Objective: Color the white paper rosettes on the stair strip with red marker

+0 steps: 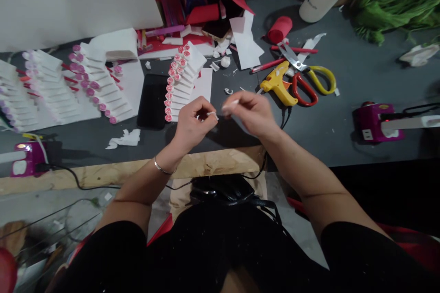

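Note:
My left hand pinches a small white paper strip between thumb and fingers. My right hand faces it from the right, its fingertips holding a small white piece. The two hands are close but apart. Just left of my left hand lies a stack of white paper strips with pink round tips. Behind it, farther left, are further rows of similar pink-tipped strips. A black tablet or phone lies under the stack's left side.
A yellow glue gun and scissors with red and yellow handles lie to the right, among red pens and white scraps. A magenta device stands at right, a similar one at left. A wooden board edges the near side.

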Motion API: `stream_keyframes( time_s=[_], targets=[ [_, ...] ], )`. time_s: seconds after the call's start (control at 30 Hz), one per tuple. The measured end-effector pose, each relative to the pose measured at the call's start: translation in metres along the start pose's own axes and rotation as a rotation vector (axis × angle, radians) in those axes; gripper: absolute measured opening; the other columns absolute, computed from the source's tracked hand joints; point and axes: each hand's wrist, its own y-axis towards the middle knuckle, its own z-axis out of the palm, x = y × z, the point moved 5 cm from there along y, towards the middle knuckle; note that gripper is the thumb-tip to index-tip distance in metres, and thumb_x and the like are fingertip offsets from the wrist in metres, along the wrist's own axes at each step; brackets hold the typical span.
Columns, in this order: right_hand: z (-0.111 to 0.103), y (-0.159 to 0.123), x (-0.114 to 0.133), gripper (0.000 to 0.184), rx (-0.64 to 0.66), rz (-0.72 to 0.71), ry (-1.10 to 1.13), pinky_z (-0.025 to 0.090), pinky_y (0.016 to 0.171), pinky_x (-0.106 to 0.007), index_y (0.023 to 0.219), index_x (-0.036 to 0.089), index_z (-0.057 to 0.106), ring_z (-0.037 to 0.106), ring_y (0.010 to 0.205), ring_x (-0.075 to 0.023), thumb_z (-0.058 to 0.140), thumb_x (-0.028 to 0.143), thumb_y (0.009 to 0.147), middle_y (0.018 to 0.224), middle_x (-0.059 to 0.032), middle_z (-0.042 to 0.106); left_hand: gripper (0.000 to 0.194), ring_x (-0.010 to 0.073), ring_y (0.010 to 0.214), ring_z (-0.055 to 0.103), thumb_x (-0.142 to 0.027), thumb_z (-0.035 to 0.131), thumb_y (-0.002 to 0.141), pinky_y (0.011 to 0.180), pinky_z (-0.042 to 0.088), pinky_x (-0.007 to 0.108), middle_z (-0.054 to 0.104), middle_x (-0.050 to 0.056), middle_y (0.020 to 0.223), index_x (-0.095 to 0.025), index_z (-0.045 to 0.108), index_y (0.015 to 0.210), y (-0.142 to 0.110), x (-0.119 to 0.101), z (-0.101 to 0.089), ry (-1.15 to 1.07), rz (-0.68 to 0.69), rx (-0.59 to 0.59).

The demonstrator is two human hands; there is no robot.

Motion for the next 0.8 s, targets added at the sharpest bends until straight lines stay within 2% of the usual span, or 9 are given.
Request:
stream_keyframes(
  time_s=[0.1, 0.17, 0.27, 0.33, 0.4, 0.47, 0.6, 0.7, 0.8],
  targets=[
    [-0.034, 0.005, 0.001, 0.046, -0.229, -0.093, -0.075, 0.061, 0.070, -0.031, 0.099, 0.028, 0.075, 0.070, 0.074, -0.0136, 0.066, 0.073, 0.096, 0.085, -0.0001, 0.072, 0.023, 0.0116, 0.061, 0.053, -0.038, 0.077, 0.087, 0.055, 0.042, 0.025, 0.063, -0.002, 0.072, -0.023, 0.062, 0.079, 0.001, 0.008, -0.002, -0.064, -0.057, -0.002],
    [-0.047, 0.008, -0.001, 0.042, -0.289, -0.123, -0.186, 0.063, 0.073, -0.034, 0.105, 0.030, 0.076, 0.072, 0.078, -0.0167, 0.063, 0.070, 0.100, 0.087, -0.0015, 0.073, 0.025, 0.0124, 0.066, 0.059, -0.043, 0.078, 0.090, 0.059, 0.047, 0.026, 0.067, 0.000, 0.080, -0.023, 0.064, 0.086, 0.001, 0.010, 0.001, -0.108, -0.060, 0.028],
    [-0.048, 0.011, -0.005, 0.039, -0.220, -0.156, -0.418, 0.066, 0.090, -0.045, 0.120, 0.031, 0.078, 0.076, 0.099, -0.0249, 0.064, 0.063, 0.102, 0.100, -0.0059, 0.077, 0.037, 0.0132, 0.074, 0.065, -0.058, 0.078, 0.094, 0.064, 0.053, 0.027, 0.070, 0.002, 0.089, -0.023, 0.067, 0.094, -0.001, 0.010, 0.006, -0.129, -0.020, 0.048],
    [-0.043, 0.010, -0.002, 0.041, -0.183, -0.199, -0.555, 0.061, 0.107, -0.055, 0.133, 0.032, 0.075, 0.072, 0.121, -0.0310, 0.064, 0.058, 0.103, 0.119, -0.0098, 0.076, 0.043, 0.0139, 0.079, 0.069, -0.066, 0.076, 0.094, 0.067, 0.055, 0.028, 0.071, 0.002, 0.092, -0.024, 0.068, 0.098, -0.003, 0.010, 0.007, -0.114, 0.004, 0.027],
    [-0.037, 0.008, 0.004, 0.041, -0.163, -0.229, -0.594, 0.057, 0.114, -0.059, 0.138, 0.033, 0.072, 0.066, 0.133, -0.0332, 0.063, 0.054, 0.104, 0.133, -0.0118, 0.073, 0.046, 0.0145, 0.082, 0.071, -0.069, 0.074, 0.095, 0.068, 0.057, 0.028, 0.072, 0.003, 0.094, -0.024, 0.071, 0.101, -0.004, 0.011, 0.006, -0.091, 0.027, 0.003],
    [-0.028, 0.005, 0.009, 0.037, -0.118, -0.211, -0.504, 0.060, 0.108, -0.053, 0.134, 0.032, 0.073, 0.069, 0.127, -0.0301, 0.061, 0.052, 0.106, 0.130, -0.0113, 0.073, 0.046, 0.0150, 0.083, 0.073, -0.069, 0.075, 0.095, 0.070, 0.059, 0.028, 0.073, 0.003, 0.095, -0.024, 0.072, 0.102, -0.004, 0.011, 0.005, -0.073, 0.050, -0.012],
    [-0.007, -0.002, 0.012, 0.034, 0.015, -0.158, -0.276, 0.063, 0.085, -0.036, 0.116, 0.026, 0.076, 0.072, 0.093, -0.0187, 0.069, 0.056, 0.101, 0.106, -0.0055, 0.077, 0.043, 0.0153, 0.086, 0.075, -0.065, 0.079, 0.093, 0.071, 0.061, 0.028, 0.075, 0.003, 0.099, -0.024, 0.074, 0.105, -0.006, 0.012, 0.004, -0.083, 0.092, -0.051],
    [0.002, -0.004, 0.016, 0.030, 0.060, -0.223, -0.310, 0.061, 0.079, -0.035, 0.107, 0.027, 0.077, 0.069, 0.092, -0.0190, 0.075, 0.055, 0.096, 0.105, -0.0054, 0.076, 0.044, 0.0149, 0.082, 0.075, -0.066, 0.080, 0.092, 0.070, 0.062, 0.028, 0.076, 0.003, 0.099, -0.024, 0.075, 0.105, -0.006, 0.014, 0.004, -0.096, 0.080, -0.060],
    [0.004, -0.004, 0.021, 0.022, 0.047, -0.313, -0.440, 0.060, 0.078, -0.038, 0.105, 0.030, 0.078, 0.068, 0.097, -0.0222, 0.076, 0.049, 0.096, 0.110, -0.0072, 0.075, 0.046, 0.0149, 0.080, 0.075, -0.069, 0.078, 0.092, 0.067, 0.061, 0.028, 0.075, 0.003, 0.096, -0.025, 0.075, 0.106, -0.007, 0.017, 0.006, -0.091, 0.048, -0.048]
  ],
)
